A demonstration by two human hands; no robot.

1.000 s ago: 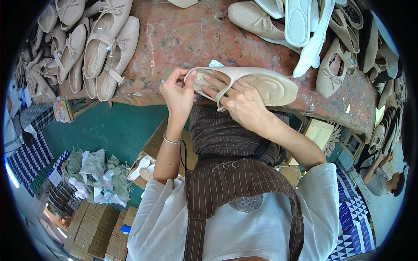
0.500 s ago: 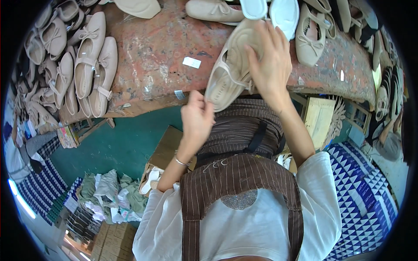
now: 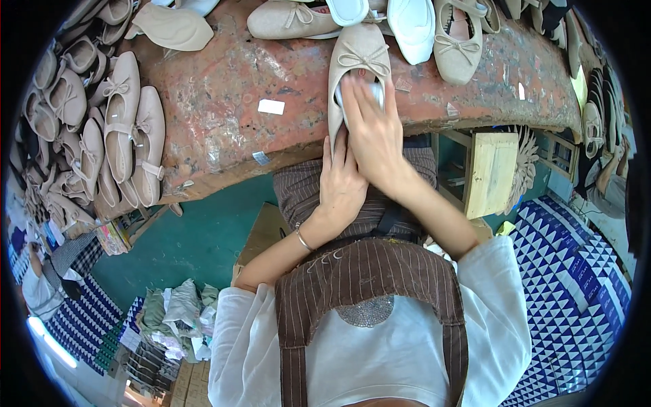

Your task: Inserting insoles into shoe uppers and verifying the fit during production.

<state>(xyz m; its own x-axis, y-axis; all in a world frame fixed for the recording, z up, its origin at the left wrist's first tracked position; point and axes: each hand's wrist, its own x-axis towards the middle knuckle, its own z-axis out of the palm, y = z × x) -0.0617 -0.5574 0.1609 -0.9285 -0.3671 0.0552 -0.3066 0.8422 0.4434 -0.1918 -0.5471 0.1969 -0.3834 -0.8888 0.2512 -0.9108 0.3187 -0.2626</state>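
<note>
A beige ballet flat with a bow on its toe points away from me at the table's near edge. My left hand is closed round its heel end, fingers pointing forward. My right hand lies over the shoe's opening with its fingers reaching in. Those fingertips are smeared by motion, and whether they grip anything is hidden. Along the opening beside them shows a whitish-blue edge, perhaps of an insole. Just beyond the toe lie white insole-shaped pieces and another beige bow shoe.
Many beige shoes crowd the left of the worn red table. A beige shoe stands at the right. Small white labels lie on the tabletop. Below are a wooden stool and a bundle of cloth.
The toe bow, covered before by a beige insole and my right hand, now shows. My right hand has moved down into the opening. My left hand has come up against the heel.
</note>
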